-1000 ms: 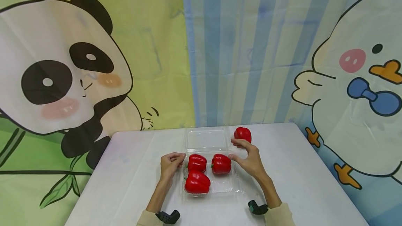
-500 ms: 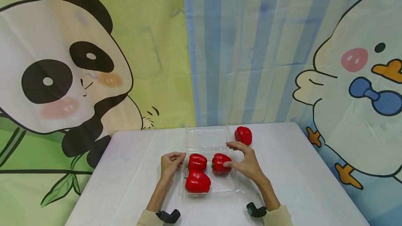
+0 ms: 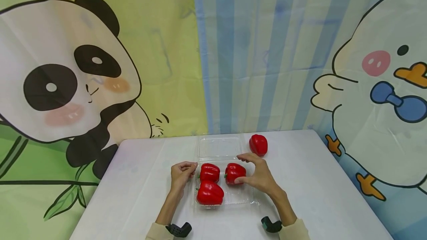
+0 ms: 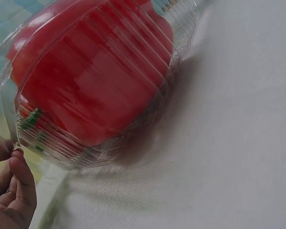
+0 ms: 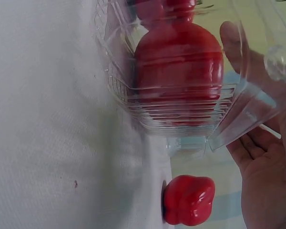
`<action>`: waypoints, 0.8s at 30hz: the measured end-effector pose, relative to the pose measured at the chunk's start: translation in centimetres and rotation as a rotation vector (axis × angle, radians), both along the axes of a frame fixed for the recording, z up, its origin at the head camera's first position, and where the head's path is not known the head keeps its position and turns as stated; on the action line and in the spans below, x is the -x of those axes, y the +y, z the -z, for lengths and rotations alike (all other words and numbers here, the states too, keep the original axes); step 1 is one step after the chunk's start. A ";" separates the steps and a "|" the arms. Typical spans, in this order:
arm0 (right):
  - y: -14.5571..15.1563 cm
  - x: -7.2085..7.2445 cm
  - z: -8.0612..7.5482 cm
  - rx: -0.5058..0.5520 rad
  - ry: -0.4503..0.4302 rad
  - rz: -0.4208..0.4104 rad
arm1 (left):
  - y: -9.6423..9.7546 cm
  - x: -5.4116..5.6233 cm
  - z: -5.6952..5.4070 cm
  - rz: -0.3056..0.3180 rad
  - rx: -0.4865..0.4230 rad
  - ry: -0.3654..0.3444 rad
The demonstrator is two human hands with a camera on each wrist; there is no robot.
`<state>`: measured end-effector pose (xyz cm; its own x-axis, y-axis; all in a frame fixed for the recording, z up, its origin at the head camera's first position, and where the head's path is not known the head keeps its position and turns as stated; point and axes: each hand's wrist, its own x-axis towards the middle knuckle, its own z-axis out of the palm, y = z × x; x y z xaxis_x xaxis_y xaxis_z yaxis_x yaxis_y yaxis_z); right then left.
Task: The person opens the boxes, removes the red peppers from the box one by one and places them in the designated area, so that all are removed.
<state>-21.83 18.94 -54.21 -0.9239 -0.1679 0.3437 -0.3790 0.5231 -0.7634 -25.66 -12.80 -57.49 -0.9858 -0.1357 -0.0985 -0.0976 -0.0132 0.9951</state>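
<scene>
A clear plastic clamshell box (image 3: 239,195) lies opened on the table, its lid (image 3: 220,148) folded back. Inside sit three red bell peppers: one at the back left (image 3: 209,172), one at the front left (image 3: 210,193), one at the back right (image 3: 233,169). My left hand (image 3: 181,174) pinches the box's left rim between thumb and fingers, as the left wrist view confirms. Over the box's right side, my right hand (image 3: 261,176) is spread in a wide curve. Its thumb overlaps the back-right pepper in the head view; whether it touches cannot be told.
Another red bell pepper (image 3: 258,144) stands on the white table (image 3: 317,195) beyond my right hand, right of the lid. Printed curtains (image 3: 247,66) hang directly behind the table's far edge. A dark wrist camera sits on each forearm.
My right hand has moved left and slightly toward me, from beside the loose pepper to over the back-right pepper in the box. The left hand stays at the rim.
</scene>
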 end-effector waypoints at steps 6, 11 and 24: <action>-0.3 -0.1 0.2 -0.086 0.002 0.008 | 0.0 -0.1 0.1 0.002 0.002 0.000; -0.5 -0.2 0.2 -0.113 -0.015 0.017 | 0.0 -0.1 0.1 0.000 0.003 0.001; -0.8 -0.2 -0.2 -0.191 -0.025 0.008 | 0.0 0.0 0.0 0.002 0.004 0.009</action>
